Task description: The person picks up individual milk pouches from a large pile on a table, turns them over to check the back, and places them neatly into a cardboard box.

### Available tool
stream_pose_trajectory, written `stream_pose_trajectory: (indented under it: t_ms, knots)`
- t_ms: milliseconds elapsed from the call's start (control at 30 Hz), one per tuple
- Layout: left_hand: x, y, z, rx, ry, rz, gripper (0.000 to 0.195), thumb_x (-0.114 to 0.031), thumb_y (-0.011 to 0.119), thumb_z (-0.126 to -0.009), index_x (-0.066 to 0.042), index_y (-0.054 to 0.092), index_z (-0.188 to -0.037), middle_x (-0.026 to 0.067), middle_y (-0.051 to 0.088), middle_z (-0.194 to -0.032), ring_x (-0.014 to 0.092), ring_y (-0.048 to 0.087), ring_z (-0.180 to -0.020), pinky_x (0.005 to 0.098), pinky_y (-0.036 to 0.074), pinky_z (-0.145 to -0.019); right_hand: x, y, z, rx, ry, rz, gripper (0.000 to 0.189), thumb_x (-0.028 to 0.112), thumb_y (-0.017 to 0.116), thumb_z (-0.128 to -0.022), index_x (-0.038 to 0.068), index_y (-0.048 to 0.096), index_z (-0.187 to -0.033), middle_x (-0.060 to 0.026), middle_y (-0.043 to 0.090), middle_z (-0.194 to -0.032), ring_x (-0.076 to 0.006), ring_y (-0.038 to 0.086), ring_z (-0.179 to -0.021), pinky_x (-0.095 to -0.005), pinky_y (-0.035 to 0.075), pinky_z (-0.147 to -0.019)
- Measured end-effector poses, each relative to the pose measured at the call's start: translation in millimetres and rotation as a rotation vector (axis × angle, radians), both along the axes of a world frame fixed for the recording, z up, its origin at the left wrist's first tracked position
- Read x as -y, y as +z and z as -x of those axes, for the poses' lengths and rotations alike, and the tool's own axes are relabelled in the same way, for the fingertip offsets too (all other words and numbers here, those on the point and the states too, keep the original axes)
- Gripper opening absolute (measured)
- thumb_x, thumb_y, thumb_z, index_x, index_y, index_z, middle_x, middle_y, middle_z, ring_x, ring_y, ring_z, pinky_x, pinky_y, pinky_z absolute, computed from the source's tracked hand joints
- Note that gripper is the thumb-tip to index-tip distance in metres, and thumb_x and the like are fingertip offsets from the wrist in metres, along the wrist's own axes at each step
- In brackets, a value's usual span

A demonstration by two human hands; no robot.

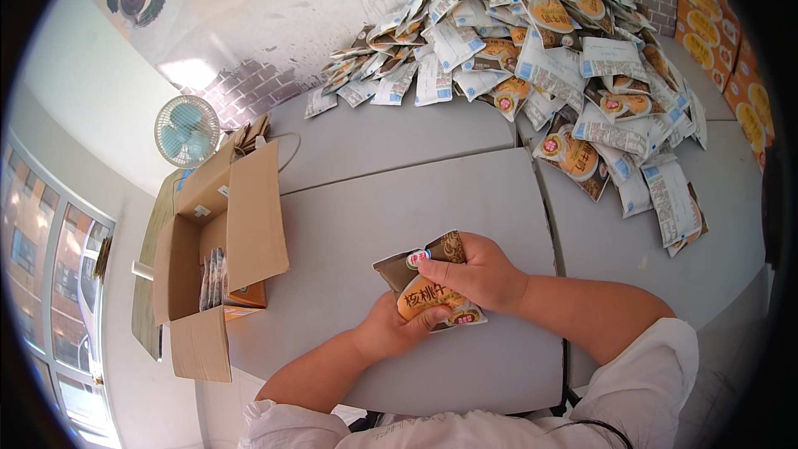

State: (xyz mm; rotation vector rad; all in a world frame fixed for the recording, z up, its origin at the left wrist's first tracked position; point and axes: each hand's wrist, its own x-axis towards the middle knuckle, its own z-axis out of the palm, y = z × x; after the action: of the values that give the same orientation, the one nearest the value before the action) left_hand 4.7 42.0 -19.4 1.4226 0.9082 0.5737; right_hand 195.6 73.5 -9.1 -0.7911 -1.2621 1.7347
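A brown and orange milk pouch is held over the grey table between both my hands. My left hand grips its lower left side, thumb on the printed front. My right hand grips its upper right side, thumb also across the front. An upright row of pouches stands inside an open cardboard box at the left. Across the far table lies a large heap of similar pouches, some with white backs up, others with brown and orange fronts up.
A small fan stands beyond the box, near flattened cardboard and a cable. Orange printed cartons are stacked at the far right. Seams run between the grey tables. A window is at the left.
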Motion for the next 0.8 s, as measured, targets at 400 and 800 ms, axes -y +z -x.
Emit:
stream_pose_trajectory:
  t_ms: [400, 800]
  knots:
    - [-1, 2, -1, 0.032, -0.084, -0.017, 0.031, -0.019, 0.057, -0.095, -0.004, 0.051, -0.122, 0.0059, 0.061, -0.109, 0.014, 0.058, -0.098, 0.0304, 0.05, -0.082, -1, -4, -2, 0.108, -0.026, -0.078, 0.035, 0.034, 0.048, -0.098, 0.003, 0.061, -0.088, -0.0009, 0.06, -0.08, -0.0069, 0.053, -0.074, -0.0262, 0.046, -0.067]
    - [-3, 3, -4, 0.022, -0.128, -0.096, 0.03, -0.018, 0.057, -0.096, -0.002, 0.052, -0.121, 0.0078, 0.062, -0.11, 0.017, 0.058, -0.098, 0.0314, 0.048, -0.084, -7, -13, -6, 0.207, -0.065, -0.033, 0.049, 0.042, 0.039, -0.1, 0.002, 0.058, -0.079, -0.0021, 0.057, -0.075, -0.0096, 0.051, -0.072, -0.0265, 0.044, -0.069]
